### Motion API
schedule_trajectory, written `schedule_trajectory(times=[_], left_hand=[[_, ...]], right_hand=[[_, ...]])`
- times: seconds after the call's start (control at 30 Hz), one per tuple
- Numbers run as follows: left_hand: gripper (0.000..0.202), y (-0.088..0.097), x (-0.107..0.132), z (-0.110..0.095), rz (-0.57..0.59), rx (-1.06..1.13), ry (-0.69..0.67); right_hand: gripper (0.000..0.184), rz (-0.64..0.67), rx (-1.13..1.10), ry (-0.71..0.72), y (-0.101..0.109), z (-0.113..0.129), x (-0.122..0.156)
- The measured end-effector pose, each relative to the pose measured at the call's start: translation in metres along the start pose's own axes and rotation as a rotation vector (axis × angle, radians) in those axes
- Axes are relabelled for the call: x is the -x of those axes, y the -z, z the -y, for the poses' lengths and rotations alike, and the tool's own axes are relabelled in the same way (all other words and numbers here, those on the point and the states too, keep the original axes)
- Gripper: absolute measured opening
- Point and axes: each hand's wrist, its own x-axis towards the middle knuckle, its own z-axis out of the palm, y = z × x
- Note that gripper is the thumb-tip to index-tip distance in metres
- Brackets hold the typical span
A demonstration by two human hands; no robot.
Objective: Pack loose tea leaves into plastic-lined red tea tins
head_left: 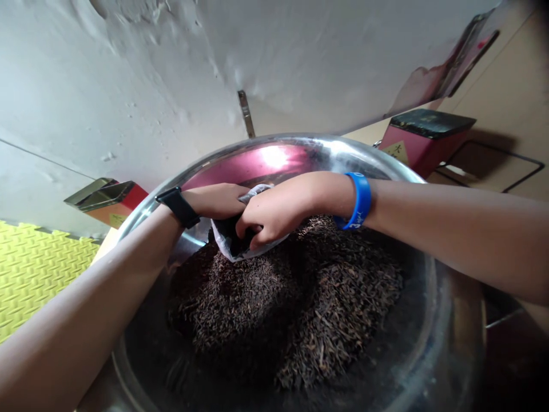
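The left hand point(214, 201) and right hand point(274, 214) curl shut on a white plastic bag point(223, 243) at twelve o'clock in a round steel basin point(278, 139) of dark loose tea leaves point(291, 303).

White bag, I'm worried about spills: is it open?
Open: the bag gapes between the left hand and right hand, with dark leaves visible inside.

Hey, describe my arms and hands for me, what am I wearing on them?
Both forearms are bare, with no sleeves. The left arm wears a black watch with a wide strap. The right arm wears a blue rubber wristband with white markings. The left hand and right hand wear no gloves.
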Motion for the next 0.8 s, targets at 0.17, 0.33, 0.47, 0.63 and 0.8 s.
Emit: schedule_trajectory(times=[0.17, 0.33, 0.47, 0.63, 0.8], left_hand=[[0.043, 0.001, 0.0, 0.001, -0.001, 0.003, 0.01], [0.04, -0.001, -0.001, 0.007, -0.003, 0.012, -0.018], [0.038, -0.003, -0.001, 0.01, -0.011, 0.014, -0.021], [0.036, -0.005, -0.001, 0.012, -0.008, 0.009, -0.013], [0.039, -0.005, 0.002, 0.011, 0.006, 0.013, -0.016]], right_hand=[[0.026, 0.018, 0.112, 0.076, -0.001, 0.002, -0.001], [0.026, -0.08, 0.16, 0.215, -0.013, -0.003, -0.009], [0.023, -0.175, 0.146, 0.309, -0.025, 0.004, -0.017], [0.021, -0.176, 0.231, 0.355, -0.038, 0.024, -0.023], [0.022, -0.069, 0.197, 0.403, -0.044, 0.034, -0.023]])
